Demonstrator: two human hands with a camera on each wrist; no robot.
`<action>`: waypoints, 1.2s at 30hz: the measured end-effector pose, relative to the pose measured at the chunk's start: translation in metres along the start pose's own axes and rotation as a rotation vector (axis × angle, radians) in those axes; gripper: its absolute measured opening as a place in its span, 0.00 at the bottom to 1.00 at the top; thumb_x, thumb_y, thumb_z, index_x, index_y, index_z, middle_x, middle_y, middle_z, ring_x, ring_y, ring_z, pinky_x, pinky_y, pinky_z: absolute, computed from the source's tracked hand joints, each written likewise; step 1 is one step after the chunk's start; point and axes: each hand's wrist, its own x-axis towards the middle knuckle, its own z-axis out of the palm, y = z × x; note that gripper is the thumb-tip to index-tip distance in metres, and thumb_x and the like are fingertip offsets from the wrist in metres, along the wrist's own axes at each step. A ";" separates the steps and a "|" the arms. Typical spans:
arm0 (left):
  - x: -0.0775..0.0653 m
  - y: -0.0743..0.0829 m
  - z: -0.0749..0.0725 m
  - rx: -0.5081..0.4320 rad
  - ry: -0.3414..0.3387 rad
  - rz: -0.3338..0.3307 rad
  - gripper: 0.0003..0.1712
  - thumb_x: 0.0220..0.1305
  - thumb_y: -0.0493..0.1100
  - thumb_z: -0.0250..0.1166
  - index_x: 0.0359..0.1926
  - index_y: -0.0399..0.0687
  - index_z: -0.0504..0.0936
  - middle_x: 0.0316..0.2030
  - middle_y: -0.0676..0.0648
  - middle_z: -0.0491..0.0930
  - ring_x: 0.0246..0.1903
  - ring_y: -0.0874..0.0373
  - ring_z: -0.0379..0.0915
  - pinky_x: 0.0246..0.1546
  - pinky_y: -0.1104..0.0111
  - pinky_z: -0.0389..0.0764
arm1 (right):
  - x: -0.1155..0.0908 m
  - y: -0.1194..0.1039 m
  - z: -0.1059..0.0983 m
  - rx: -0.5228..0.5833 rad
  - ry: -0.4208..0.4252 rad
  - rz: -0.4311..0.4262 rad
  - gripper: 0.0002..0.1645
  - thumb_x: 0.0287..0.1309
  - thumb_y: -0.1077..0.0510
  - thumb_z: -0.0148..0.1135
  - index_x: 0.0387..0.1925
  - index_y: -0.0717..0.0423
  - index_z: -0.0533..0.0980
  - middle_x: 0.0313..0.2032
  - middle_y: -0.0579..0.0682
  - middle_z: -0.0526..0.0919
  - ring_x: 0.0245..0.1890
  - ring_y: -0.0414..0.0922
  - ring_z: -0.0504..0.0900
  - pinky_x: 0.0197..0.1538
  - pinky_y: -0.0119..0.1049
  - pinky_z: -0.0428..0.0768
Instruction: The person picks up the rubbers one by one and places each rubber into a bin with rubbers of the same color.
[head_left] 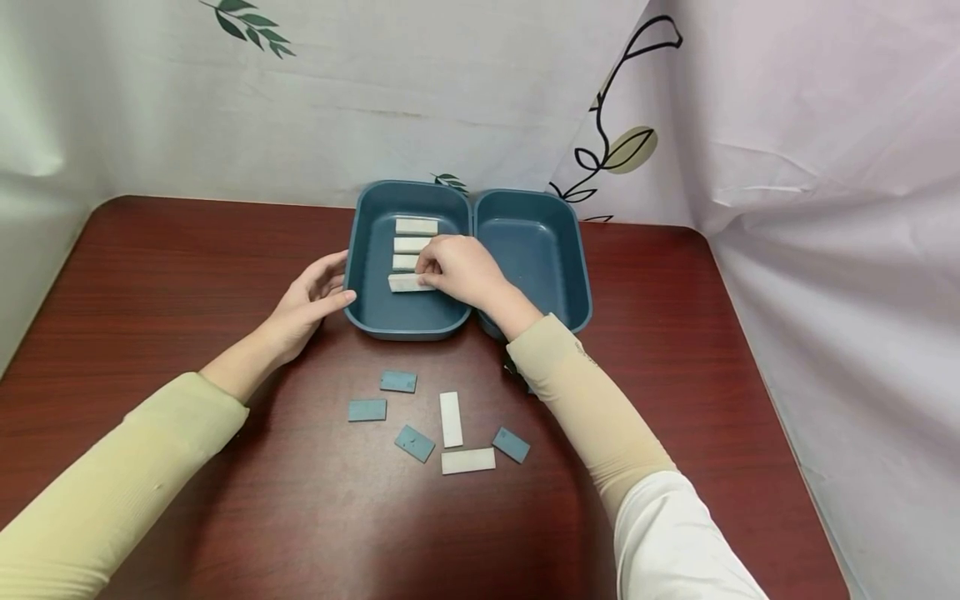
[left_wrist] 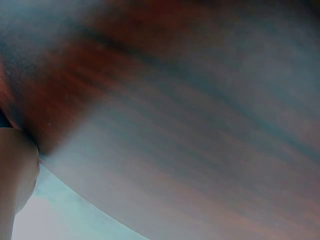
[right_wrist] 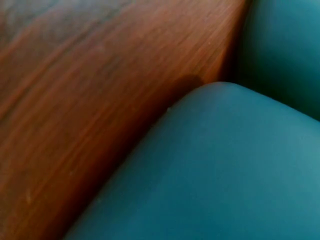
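My right hand [head_left: 467,268] reaches into the left compartment of a blue two-part box [head_left: 360,275]. Thumb and fingers pinch the right end of a white rectangular tile [head_left: 407,283], nearest of the white tiles there. Behind it lie several more in a column, such as the farthest white tile [head_left: 416,226]; the hand covers part of some. Against the box's outer left wall rests my left hand [head_left: 303,304], thumb and fingers spread apart. The left wrist view is mostly blurred tabletop; the right wrist view shows the blue box [right_wrist: 210,165] close up, without fingers.
In front of the box, on the dark red table [head_left: 300,500], lie two white tiles, one upright [head_left: 451,419] and one crosswise white tile [head_left: 468,461]. Several blue-grey tiles [head_left: 367,410] are scattered around them. The right compartment [head_left: 528,250] adjoins the left one. A white curtain [head_left: 337,108] hangs behind.
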 end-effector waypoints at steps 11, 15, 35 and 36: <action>0.000 0.000 0.000 -0.003 0.006 0.004 0.38 0.80 0.35 0.58 0.84 0.43 0.54 0.78 0.42 0.59 0.66 0.65 0.67 0.64 0.82 0.71 | 0.001 0.000 0.003 -0.052 0.013 -0.021 0.09 0.72 0.53 0.70 0.45 0.51 0.90 0.46 0.49 0.91 0.42 0.45 0.87 0.48 0.36 0.84; 0.000 -0.001 0.000 -0.003 0.005 0.005 0.38 0.80 0.35 0.58 0.84 0.43 0.55 0.78 0.42 0.59 0.67 0.65 0.67 0.64 0.82 0.71 | 0.001 -0.001 0.004 -0.077 0.010 -0.013 0.09 0.72 0.53 0.70 0.45 0.51 0.90 0.46 0.49 0.91 0.42 0.45 0.86 0.48 0.36 0.84; 0.001 -0.001 0.000 -0.006 0.003 0.008 0.38 0.80 0.35 0.58 0.84 0.44 0.55 0.76 0.47 0.62 0.66 0.65 0.67 0.64 0.81 0.71 | 0.006 -0.001 0.007 -0.185 -0.040 0.017 0.10 0.74 0.52 0.67 0.47 0.50 0.89 0.46 0.48 0.90 0.42 0.44 0.87 0.50 0.37 0.85; 0.001 -0.001 0.000 -0.006 0.003 0.007 0.38 0.80 0.35 0.58 0.84 0.44 0.55 0.76 0.47 0.62 0.66 0.65 0.67 0.64 0.81 0.72 | 0.006 -0.001 0.007 -0.188 -0.039 0.016 0.10 0.74 0.52 0.67 0.47 0.50 0.89 0.46 0.48 0.91 0.42 0.44 0.87 0.50 0.37 0.85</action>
